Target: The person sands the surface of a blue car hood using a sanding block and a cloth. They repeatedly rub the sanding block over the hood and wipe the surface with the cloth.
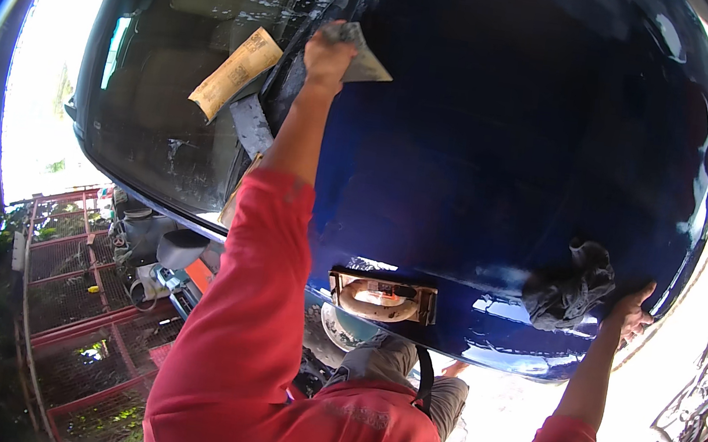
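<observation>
The person leans over a dark blue car hood, both red sleeves stretched out across it. The left hand is far up the panel, close to the base of the windshield, and its grip is closed around a folded grey sheet of sandpaper, pressed flat to the paint. The surface around it looks wet, with pale smears and droplets along the hood's upper edge, so I judge this to be wet sanding of the paint, with the stroke at the far reach of the arm.

The right hand sits at the near right edge of the hood, fingers curled over the rim, holding nothing else; it seems to brace the body. Just beside it a crumpled dark grey rag lies on the panel. A sanding block with an orange handle rests near the front edge of the hood, between the two arms, untouched.

On the windshield lie a rolled tan sheet of sandpaper and a flat grey piece below it, both well apart from the right hand.

The next move, as I see it, calls for an even, flat pull of the sheet back across the panel, keeping pressure steady with the arm so extended. The rag is near enough for wiping the slurry to check the finish.
</observation>
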Tool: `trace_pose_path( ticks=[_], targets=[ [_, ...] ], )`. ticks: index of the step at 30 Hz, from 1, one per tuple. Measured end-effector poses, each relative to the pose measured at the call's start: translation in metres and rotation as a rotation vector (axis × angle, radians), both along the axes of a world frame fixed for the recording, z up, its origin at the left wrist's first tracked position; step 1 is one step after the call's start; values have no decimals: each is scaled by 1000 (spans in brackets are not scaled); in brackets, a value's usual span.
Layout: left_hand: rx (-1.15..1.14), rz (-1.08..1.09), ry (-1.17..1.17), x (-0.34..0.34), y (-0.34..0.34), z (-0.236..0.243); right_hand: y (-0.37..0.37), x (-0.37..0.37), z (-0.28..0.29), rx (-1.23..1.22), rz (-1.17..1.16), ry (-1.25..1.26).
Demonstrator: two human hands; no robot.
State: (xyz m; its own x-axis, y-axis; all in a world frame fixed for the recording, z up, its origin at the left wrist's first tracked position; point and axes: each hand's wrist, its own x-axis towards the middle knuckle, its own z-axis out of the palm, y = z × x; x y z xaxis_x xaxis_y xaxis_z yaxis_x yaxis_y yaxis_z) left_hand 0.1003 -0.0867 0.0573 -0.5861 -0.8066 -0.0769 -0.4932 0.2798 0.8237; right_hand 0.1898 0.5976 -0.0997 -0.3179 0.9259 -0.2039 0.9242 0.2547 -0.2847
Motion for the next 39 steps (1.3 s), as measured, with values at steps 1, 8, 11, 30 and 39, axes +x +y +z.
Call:
trace_pose_path(
  ticks=[1, 8, 11, 30, 39],
  targets=[
    [161, 34, 133, 0, 0, 0, -1, 0, 1, -1, 6, 1],
    [-132, -81, -65, 1, -1, -3, -4, 0, 6, -20, 3, -3],
    [80, -70, 107, 0, 0, -4, -3, 0, 4, -7, 1, -7],
    [43, -96, 16, 38, 5, -2, 2, -1, -9, 6, -24, 64],
    [-99, -40, -130, 31, 14, 3, 4, 0, -8, -11, 1, 91]
  ],
)
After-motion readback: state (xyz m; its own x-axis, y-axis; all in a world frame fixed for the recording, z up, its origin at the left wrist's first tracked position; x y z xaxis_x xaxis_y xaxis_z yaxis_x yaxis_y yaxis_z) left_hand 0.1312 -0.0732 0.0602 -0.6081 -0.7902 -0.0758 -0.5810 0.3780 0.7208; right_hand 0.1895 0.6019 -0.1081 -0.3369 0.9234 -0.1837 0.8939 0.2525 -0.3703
